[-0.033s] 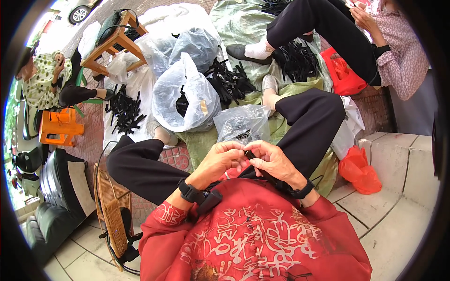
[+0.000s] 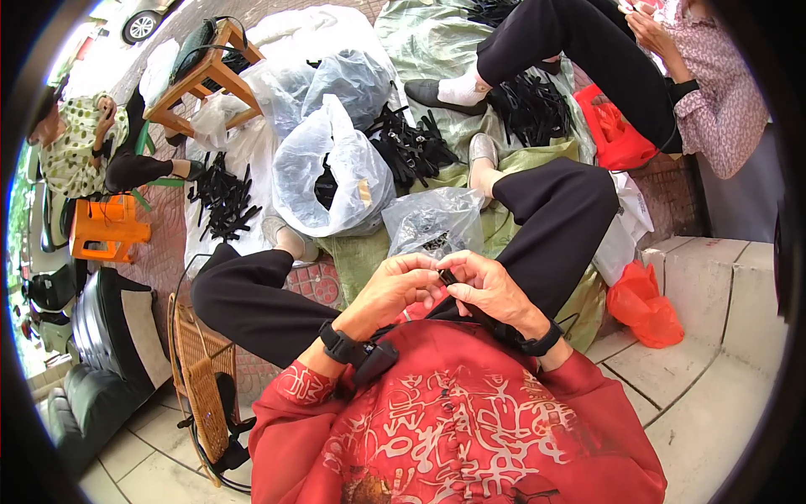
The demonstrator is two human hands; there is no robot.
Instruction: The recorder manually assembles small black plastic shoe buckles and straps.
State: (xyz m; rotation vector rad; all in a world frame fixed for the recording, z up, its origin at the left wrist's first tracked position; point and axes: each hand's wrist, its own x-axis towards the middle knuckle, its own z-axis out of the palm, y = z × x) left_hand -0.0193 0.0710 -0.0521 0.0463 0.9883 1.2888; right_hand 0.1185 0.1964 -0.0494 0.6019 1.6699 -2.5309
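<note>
Where both knees part, left hand [image 2: 393,290] and right hand [image 2: 489,288], fingers pinching one small black part [image 2: 446,275], clear bag [image 2: 434,223] just beyond.

Clear plastic bags [image 2: 332,172] ahead; red bags [image 2: 645,304] right

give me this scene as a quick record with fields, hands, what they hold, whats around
left hand: pinches a small black part at its fingertips
right hand: grips the same part from the other side
wrists: black band on each
in front: small clear bag of black pieces, big clear bag behind it
ground: piles of black strips on sheeting
seating: orange stool at left
others: person in patterned top at upper right
</note>
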